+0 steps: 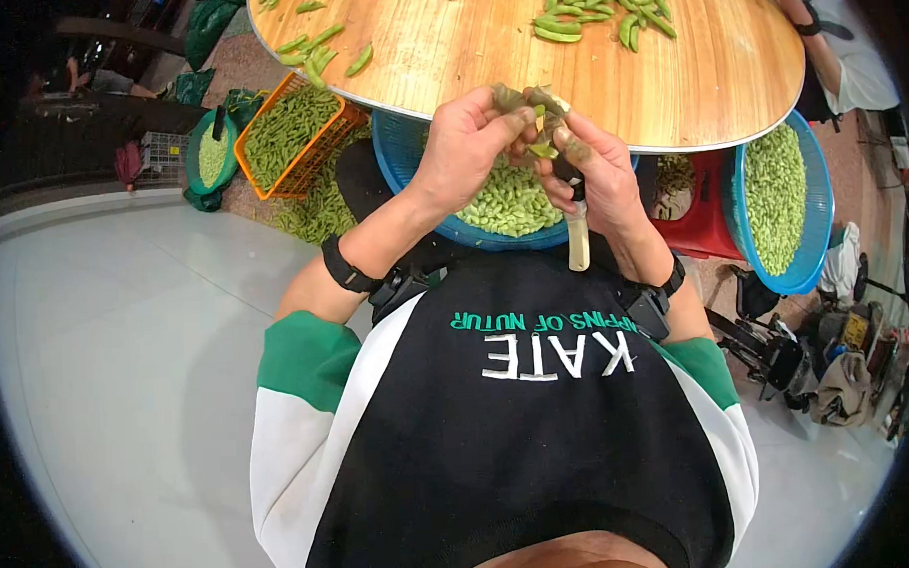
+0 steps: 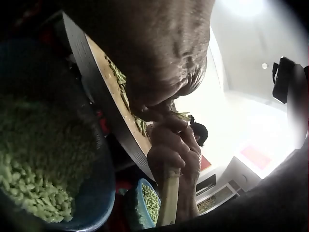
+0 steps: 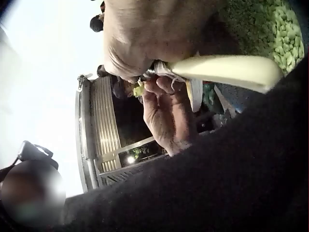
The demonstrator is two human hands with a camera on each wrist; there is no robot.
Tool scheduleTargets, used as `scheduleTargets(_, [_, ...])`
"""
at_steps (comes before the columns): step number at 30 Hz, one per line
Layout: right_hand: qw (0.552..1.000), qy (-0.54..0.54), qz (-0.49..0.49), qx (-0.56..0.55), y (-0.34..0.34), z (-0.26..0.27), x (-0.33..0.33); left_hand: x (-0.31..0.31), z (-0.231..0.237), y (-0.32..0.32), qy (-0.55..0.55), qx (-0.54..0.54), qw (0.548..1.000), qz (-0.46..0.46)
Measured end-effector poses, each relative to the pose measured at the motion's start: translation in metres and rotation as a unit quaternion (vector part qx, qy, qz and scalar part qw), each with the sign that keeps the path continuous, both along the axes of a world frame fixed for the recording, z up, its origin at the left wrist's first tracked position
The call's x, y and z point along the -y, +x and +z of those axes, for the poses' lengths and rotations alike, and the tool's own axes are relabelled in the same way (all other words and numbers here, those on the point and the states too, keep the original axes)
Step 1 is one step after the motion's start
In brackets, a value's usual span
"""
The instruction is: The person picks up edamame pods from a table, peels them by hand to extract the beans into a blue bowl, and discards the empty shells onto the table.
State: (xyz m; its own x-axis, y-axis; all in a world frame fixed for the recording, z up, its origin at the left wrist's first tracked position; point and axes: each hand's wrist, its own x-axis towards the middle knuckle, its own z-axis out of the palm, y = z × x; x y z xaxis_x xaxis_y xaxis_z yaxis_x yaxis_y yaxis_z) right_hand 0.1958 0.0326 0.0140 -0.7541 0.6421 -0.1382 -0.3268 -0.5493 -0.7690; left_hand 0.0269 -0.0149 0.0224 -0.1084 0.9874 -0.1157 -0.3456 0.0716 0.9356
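Both hands meet above a blue basket [image 1: 390, 156] of shelled green beans [image 1: 512, 200], close to the round table's near edge. My left hand [image 1: 467, 148] pinches a green bean pod [image 1: 543, 150] between thumb and fingers. My right hand [image 1: 603, 174] grips a knife [image 1: 578, 242] whose cream handle points down toward my body; the fingers hide its blade. The right thumb lies close to the pod. In the right wrist view the knife's handle [image 3: 227, 70] sticks out from under the right palm, and the left fingertips are right beside it.
Unshelled pods [image 1: 605, 3] lie on the wooden table [image 1: 447, 59]. An orange crate [image 1: 268, 180] of pods stands at left, near a green basin [image 1: 232, 157]. At right, a blue basket [image 1: 820, 186] of shelled beans sits by a red stool [image 1: 710, 210]. Another person's arm [image 1: 797, 12] reaches the table's far right.
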Motion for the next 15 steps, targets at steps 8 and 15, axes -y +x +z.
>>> scheduleTargets(8, [0.998,0.052,-0.009,0.022,-0.003,0.002,0.000,0.002,-0.003,0.003,0.035,-0.070,0.997,0.001])
scheduleTargets(15, [0.999,0.043,-0.001,0.030,0.001,0.006,-0.003,-0.002,-0.010,-0.003,0.032,0.025,0.998,-0.045])
